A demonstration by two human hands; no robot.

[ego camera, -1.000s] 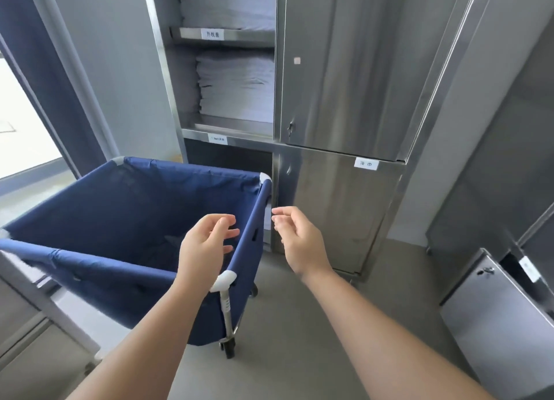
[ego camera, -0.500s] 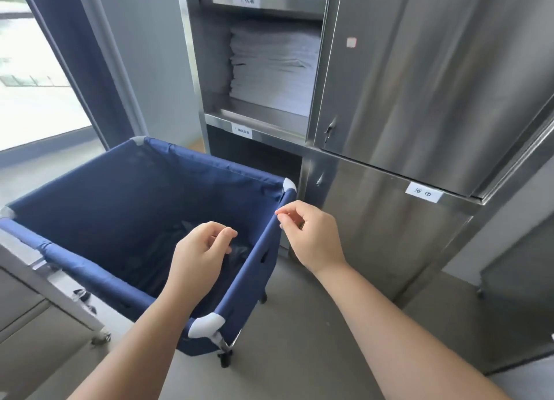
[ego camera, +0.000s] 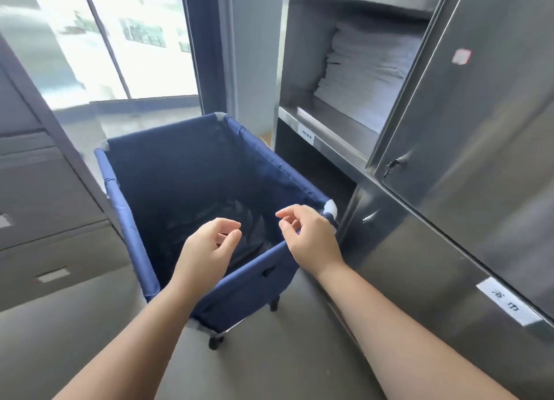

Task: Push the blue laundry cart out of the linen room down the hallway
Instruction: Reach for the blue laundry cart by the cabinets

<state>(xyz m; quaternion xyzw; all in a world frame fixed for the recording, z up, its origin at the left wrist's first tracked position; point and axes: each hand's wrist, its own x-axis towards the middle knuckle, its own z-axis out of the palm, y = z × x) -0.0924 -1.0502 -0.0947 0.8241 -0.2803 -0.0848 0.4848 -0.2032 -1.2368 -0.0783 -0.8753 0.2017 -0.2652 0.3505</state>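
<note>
The blue laundry cart (ego camera: 251, 282) stands on small black wheels in front of me, its fabric bin open and dark inside. My left hand (ego camera: 207, 249) hovers over the near rim with fingers loosely curled and holds nothing. My right hand (ego camera: 311, 237) is over the near right corner, just beside the white corner cap (ego camera: 330, 206), with fingers bent and apart. Whether it touches the rim I cannot tell.
A tall steel linen cabinet (ego camera: 464, 129) rises close on the right, with folded white linen (ego camera: 368, 66) on an open shelf. Grey drawer units (ego camera: 45, 204) flank the left. A window (ego camera: 99, 39) lies beyond the cart. Grey floor (ego camera: 269, 369) spreads below.
The view has swung left, so the cart now sits more square in front of me. Both hands have stayed over the near rim, and the left hand has opened a little.
</note>
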